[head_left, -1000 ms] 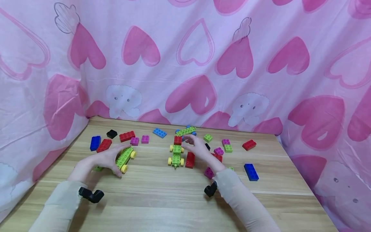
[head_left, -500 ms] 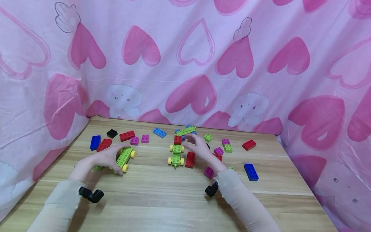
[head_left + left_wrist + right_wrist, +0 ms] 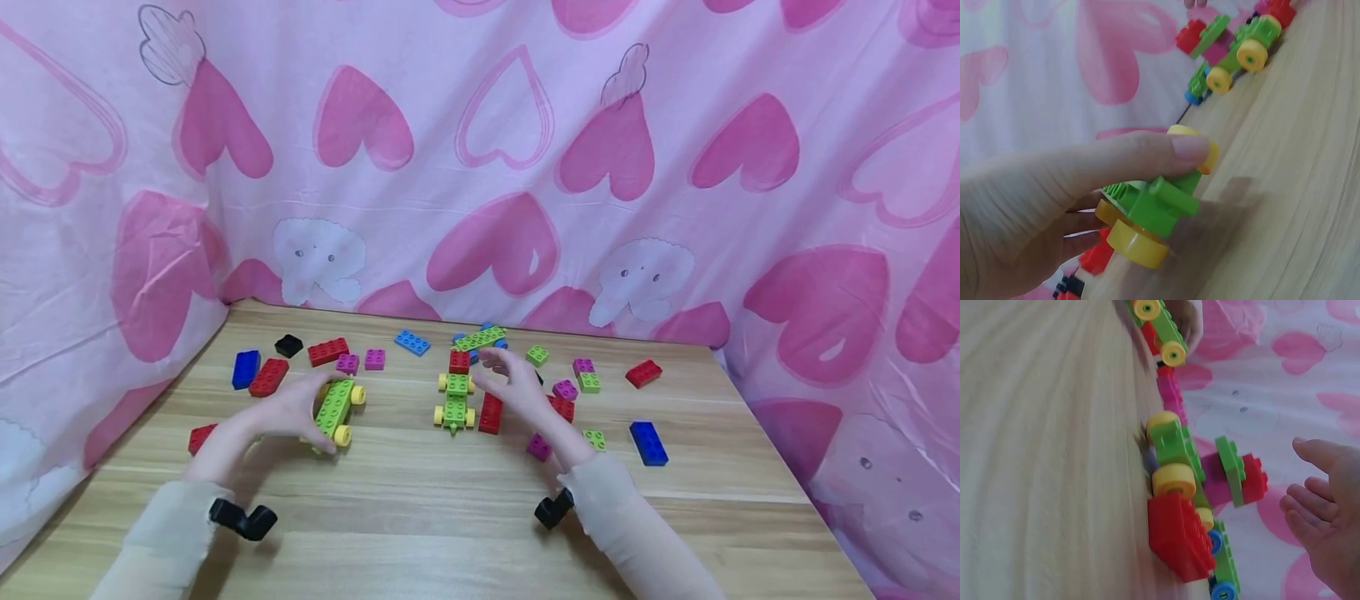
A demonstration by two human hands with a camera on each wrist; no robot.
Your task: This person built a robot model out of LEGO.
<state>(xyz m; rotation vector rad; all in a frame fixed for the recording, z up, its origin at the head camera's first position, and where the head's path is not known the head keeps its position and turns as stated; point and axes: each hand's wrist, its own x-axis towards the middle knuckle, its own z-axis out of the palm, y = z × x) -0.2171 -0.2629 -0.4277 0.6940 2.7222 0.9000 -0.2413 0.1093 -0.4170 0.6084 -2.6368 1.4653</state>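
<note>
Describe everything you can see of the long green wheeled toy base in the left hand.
The long light-green, plastic-looking toy base has raised studs on top, round yellow wheels and a green crossbar at one end. It points studs up, its far end slanting right in the head view. The left hand grips it, covering part of it. Whether its wheels touch the wooden table is unclear.

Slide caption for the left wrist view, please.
Left hand holds a green chassis with yellow wheels, another yellow-wheeled build beyond.
</note>
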